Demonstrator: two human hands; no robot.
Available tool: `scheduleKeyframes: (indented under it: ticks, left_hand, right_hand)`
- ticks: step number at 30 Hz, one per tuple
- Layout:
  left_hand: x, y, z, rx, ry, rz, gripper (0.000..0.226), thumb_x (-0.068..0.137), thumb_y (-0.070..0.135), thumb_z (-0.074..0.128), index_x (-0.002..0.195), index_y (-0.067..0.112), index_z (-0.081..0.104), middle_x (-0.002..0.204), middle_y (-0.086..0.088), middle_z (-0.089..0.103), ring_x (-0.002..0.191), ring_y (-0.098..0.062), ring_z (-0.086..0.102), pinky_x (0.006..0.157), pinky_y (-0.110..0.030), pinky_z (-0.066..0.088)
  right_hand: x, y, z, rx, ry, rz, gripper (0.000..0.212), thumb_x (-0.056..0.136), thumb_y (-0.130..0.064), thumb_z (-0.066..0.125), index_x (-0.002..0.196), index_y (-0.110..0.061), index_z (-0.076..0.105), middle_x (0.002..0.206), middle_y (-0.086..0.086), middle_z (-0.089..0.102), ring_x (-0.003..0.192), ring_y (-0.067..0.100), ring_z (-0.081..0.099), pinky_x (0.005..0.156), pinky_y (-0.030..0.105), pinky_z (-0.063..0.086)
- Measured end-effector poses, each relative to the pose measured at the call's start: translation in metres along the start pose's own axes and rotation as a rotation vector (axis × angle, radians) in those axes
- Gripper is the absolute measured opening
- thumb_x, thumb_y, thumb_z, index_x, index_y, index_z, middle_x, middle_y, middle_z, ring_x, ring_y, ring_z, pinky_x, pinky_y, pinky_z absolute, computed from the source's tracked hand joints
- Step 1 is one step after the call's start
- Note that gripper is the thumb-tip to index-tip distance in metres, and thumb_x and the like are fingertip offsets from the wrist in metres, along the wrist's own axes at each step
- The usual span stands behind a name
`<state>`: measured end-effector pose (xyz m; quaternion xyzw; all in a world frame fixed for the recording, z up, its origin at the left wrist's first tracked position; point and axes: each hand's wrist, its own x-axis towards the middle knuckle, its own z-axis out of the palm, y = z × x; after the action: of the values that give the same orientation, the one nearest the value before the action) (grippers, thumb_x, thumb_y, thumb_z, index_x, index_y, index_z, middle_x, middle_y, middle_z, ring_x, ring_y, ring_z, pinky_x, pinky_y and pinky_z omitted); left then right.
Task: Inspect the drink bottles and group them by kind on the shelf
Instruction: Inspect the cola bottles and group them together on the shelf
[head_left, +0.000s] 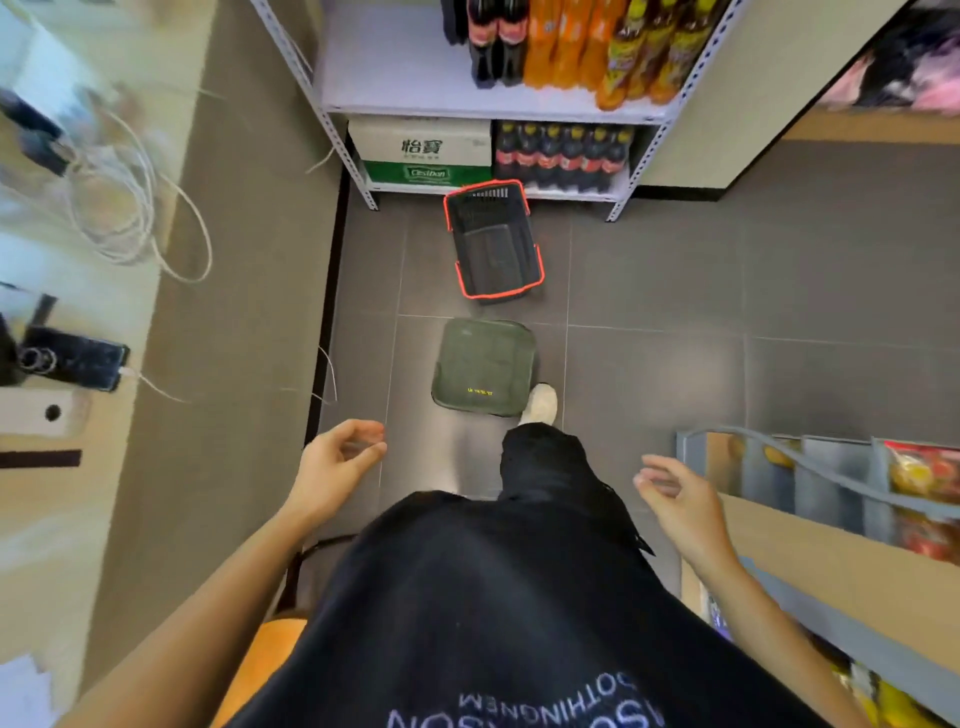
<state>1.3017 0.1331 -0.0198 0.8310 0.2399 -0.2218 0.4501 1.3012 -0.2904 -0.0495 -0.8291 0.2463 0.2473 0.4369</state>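
Both hands free here: the left hand (337, 457) hangs with fingers loosely curled around nothing, and the right hand (675, 499) is just as relaxed and empty, low and near the body. The work sits at the far end of the aisle. On the metal shelf (395, 57) the dark cola bottles (493, 41) stand left of the orange bottles (558, 47), with the yellow-labelled bottles (649, 52) at the right. Below them a wrapped pack of cola (563, 156) sits beside a carton (423, 150). On the floor between lies a black basket (488, 208) with a red rim and nothing visible in it, and nearer, a green mat (483, 366) with one shoe (540, 402) at its right corner. By my reading the step is the approach, so go round the mat and basket and get close. Then take bottles by the body one at a time, label turned up, since the row looks tightly packed and tall bottles could topple.
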Motion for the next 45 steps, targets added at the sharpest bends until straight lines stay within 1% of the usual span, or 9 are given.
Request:
scheduleKeyframes:
  ticks: [9,13,21,24,27,32,37,41,45]
  left_hand:
    - [0.112,0.075,-0.057,-0.129,0.043,-0.129,0.013,0.093,0.015,0.073,0.106,0.018,0.075,0.105,0.001,0.076,0.098,-0.021,0.072,0.094,-0.037,0.056]
    - [0.181,0.093,-0.089,-0.150,0.015,-0.113,0.015,0.095,0.018,0.070,0.108,0.024,0.073,0.105,0.006,0.075,0.097,-0.010,0.071,0.085,-0.022,0.054]
    - [0.379,0.139,-0.156,-0.093,-0.139,0.046,0.019,0.093,0.014,0.073,0.110,0.023,0.073,0.101,0.010,0.074,0.092,-0.003,0.068,0.080,-0.008,0.050]
    - [0.444,0.171,-0.159,-0.066,-0.173,0.121,0.022,0.092,0.010,0.073,0.113,0.017,0.073,0.103,0.007,0.075,0.094,-0.010,0.070,0.084,-0.011,0.051]
    - [0.505,0.209,-0.143,-0.054,-0.199,0.222,0.024,0.090,0.001,0.071,0.111,0.013,0.072,0.105,-0.003,0.075,0.092,-0.011,0.068,0.091,-0.023,0.051]
    - [0.607,0.242,-0.083,-0.082,-0.193,0.337,0.024,0.091,-0.001,0.071,0.113,0.009,0.070,0.107,-0.015,0.074,0.098,-0.025,0.069,0.093,-0.029,0.052]
    - [0.712,0.235,-0.009,-0.156,-0.060,0.420,0.025,0.091,0.005,0.072,0.113,0.014,0.068,0.105,-0.006,0.072,0.091,-0.017,0.066,0.085,-0.032,0.053]
    - [0.790,0.228,0.039,-0.200,0.144,0.544,0.050,0.088,0.019,0.080,0.133,0.012,0.057,0.127,-0.004,0.065,0.107,-0.020,0.064,0.089,-0.030,0.053]
    - [0.854,0.233,0.069,-0.238,0.246,0.736,0.069,0.087,0.028,0.081,0.144,0.017,0.044,0.146,-0.001,0.052,0.124,-0.020,0.055,0.098,-0.032,0.047]
  right_hand:
    - [0.155,-0.171,-0.015,-0.076,-0.050,-0.117,0.026,0.094,-0.017,0.071,0.120,-0.020,0.070,0.104,-0.003,0.071,0.090,0.010,0.067,0.080,0.020,0.045]
    - [0.219,-0.239,0.002,-0.099,-0.022,-0.158,0.027,0.093,-0.015,0.071,0.120,-0.018,0.070,0.103,-0.002,0.071,0.086,-0.006,0.063,0.075,0.006,0.042]
    - [0.301,-0.325,0.057,-0.066,0.012,-0.069,0.032,0.093,-0.012,0.074,0.123,-0.018,0.069,0.109,-0.001,0.071,0.094,0.002,0.066,0.079,0.004,0.046]
    - [0.325,-0.339,0.067,-0.056,0.041,-0.041,0.032,0.090,-0.006,0.075,0.121,-0.015,0.070,0.112,0.003,0.074,0.096,0.011,0.069,0.091,0.018,0.051]
    - [0.362,-0.350,0.077,-0.044,0.063,-0.082,0.030,0.088,-0.002,0.075,0.114,-0.018,0.072,0.106,0.001,0.074,0.087,0.000,0.069,0.096,0.032,0.055]
    - [0.470,-0.361,0.103,-0.013,0.039,-0.277,0.035,0.087,-0.011,0.080,0.110,-0.034,0.069,0.105,-0.009,0.074,0.084,-0.002,0.067,0.080,0.009,0.050]
    - [0.597,-0.359,0.136,0.057,0.057,-0.496,0.031,0.087,-0.012,0.079,0.111,-0.030,0.070,0.105,-0.010,0.073,0.085,0.001,0.068,0.080,0.011,0.051]
    - [0.685,-0.342,0.167,0.086,0.109,-0.659,0.031,0.087,-0.012,0.079,0.112,-0.027,0.069,0.108,-0.003,0.072,0.092,0.012,0.068,0.083,0.021,0.055]
    - [0.758,-0.331,0.190,-0.083,0.223,-0.875,0.037,0.087,-0.020,0.079,0.123,-0.019,0.070,0.122,-0.003,0.067,0.115,0.012,0.058,0.100,0.020,0.042]
